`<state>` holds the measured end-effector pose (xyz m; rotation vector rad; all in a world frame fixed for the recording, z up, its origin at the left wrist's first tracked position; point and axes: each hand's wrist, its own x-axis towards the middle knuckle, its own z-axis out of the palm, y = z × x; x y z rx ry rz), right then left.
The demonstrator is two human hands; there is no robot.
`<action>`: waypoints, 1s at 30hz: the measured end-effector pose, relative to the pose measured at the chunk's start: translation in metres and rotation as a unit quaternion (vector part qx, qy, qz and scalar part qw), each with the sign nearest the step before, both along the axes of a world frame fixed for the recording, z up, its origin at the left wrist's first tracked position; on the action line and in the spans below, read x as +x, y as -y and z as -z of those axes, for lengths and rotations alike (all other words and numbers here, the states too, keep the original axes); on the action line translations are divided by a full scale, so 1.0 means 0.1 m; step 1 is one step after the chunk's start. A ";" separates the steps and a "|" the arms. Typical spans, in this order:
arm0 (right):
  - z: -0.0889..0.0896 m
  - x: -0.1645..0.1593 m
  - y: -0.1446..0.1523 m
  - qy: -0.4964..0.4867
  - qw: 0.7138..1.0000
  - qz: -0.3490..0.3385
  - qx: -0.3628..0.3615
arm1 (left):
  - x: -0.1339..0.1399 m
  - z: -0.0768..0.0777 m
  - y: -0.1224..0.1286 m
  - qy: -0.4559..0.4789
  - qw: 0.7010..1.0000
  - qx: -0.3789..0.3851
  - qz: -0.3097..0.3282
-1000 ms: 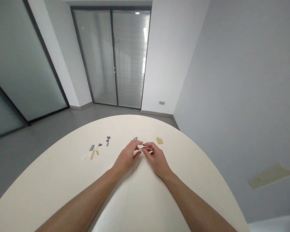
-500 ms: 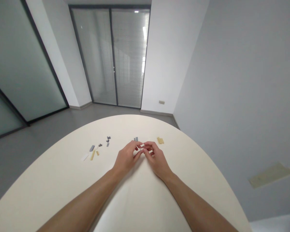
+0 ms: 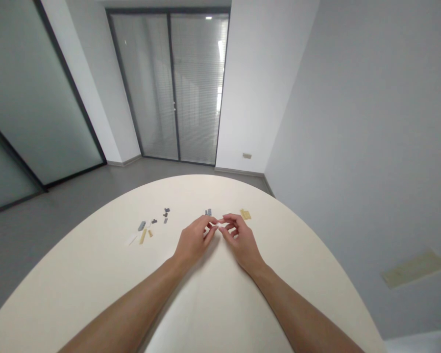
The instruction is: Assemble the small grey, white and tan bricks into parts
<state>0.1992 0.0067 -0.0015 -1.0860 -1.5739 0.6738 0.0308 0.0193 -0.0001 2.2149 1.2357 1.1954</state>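
My left hand (image 3: 196,238) and my right hand (image 3: 241,240) meet fingertip to fingertip above the middle of the table. Between them shows a small white building-block piece (image 3: 219,224), pinched by thumb and fingers from both sides and mostly covered by them. Its exact shape is too small to make out. Just beyond my left fingers lie grey-blue block pieces (image 3: 208,212). Past my right hand rests a tan studded plate (image 3: 245,214).
Off to the left are a grey brick (image 3: 142,225), a long tan piece (image 3: 143,236), a short tan piece (image 3: 150,233), a flat white piece (image 3: 133,239) and several dark grey pieces (image 3: 165,214). All lie on a rounded cream table (image 3: 209,304).
The white piece shows more plainly between my fingertips, and my right fingers have shifted slightly. The whole view has moved a little; the pieces on the table lie as before.
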 end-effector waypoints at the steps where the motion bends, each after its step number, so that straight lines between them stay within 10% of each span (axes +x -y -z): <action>1: 0.00 0.00 0.00 -0.003 1.000 0.001 -0.001 | 0.00 0.00 0.00 0.002 1.000 -0.007 0.003; 30: -0.08 0.01 0.01 0.033 0.999 0.029 -0.017 | -0.01 0.03 -0.01 0.009 1.000 -0.020 0.013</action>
